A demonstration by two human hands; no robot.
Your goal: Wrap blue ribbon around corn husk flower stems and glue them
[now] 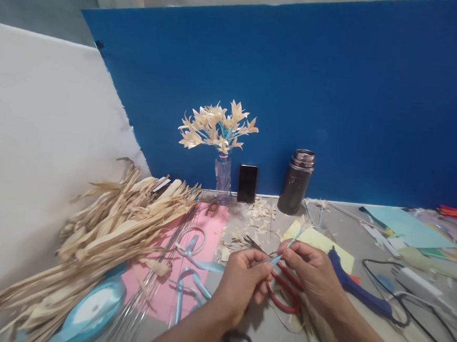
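Note:
Between the fingertips of my left hand [239, 282] is the end of a light blue ribbon [275, 260], pinched and pulled taut. My right hand [311, 267] pinches a thin flower stem [295, 237] wrapped in the same blue, with a pale husk flower [305, 224] at its upper end, partly blurred. Both hands are close together above the table. Below them lie red-handled scissors [295, 302], partly covered by the hands. A loose length of blue ribbon [205, 264] lies left of my left hand.
Dried corn husks [129, 221] and a ribbon spool [95, 308] lie left, beside thin wires [135, 300] on pink paper [216, 223]. Behind stand a vase [222, 178] of husk flowers [216, 125], a phone [247, 183] and a flask [297, 181]. A blue glue gun [361, 293] and cables lie right.

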